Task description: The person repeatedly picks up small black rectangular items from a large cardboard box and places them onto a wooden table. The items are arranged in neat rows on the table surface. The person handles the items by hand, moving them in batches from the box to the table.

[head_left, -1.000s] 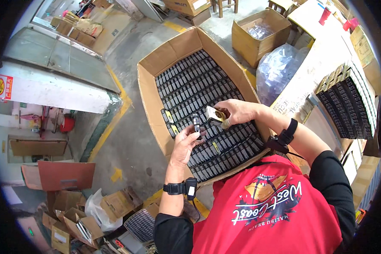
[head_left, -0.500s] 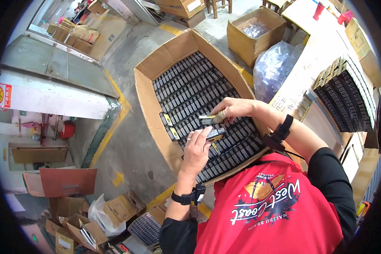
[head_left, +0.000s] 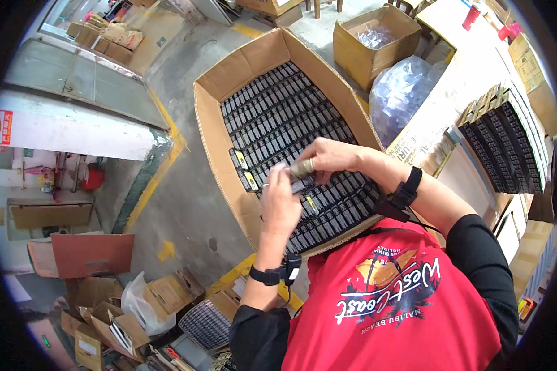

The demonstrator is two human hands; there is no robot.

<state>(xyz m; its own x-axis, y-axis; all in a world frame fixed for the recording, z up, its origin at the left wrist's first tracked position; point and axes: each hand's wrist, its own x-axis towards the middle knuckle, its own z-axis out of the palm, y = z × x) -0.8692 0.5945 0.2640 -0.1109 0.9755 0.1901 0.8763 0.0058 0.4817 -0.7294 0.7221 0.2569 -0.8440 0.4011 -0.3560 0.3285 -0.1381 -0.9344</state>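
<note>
A big open cardboard carton (head_left: 224,161) stands before me, packed with rows of small black boxes (head_left: 263,102) with grey labels. My right hand (head_left: 333,156) is closed around a short tan, roll-like thing (head_left: 304,166) whose kind I cannot make out. Beside it, my left hand (head_left: 280,201) is smeared by motion, its fingers raised against the tan thing's end. A small black box (head_left: 302,185) sits between the hands and appears held by the left one. Two yellow-marked black boxes (head_left: 247,172) lie at the carton's left side.
Black boxes are stacked high (head_left: 504,142) on the right. Beyond the carton are a smaller cardboard box (head_left: 377,52) with clear plastic pieces and a clear plastic bag (head_left: 402,96). Cardboard boxes (head_left: 114,328) crowd the lower left. A white table (head_left: 476,49) stands at the upper right.
My left hand has moved up and left toward the tan thing, bringing the hands together. The small black box has shifted left and is more hidden. The view has shifted slightly.
</note>
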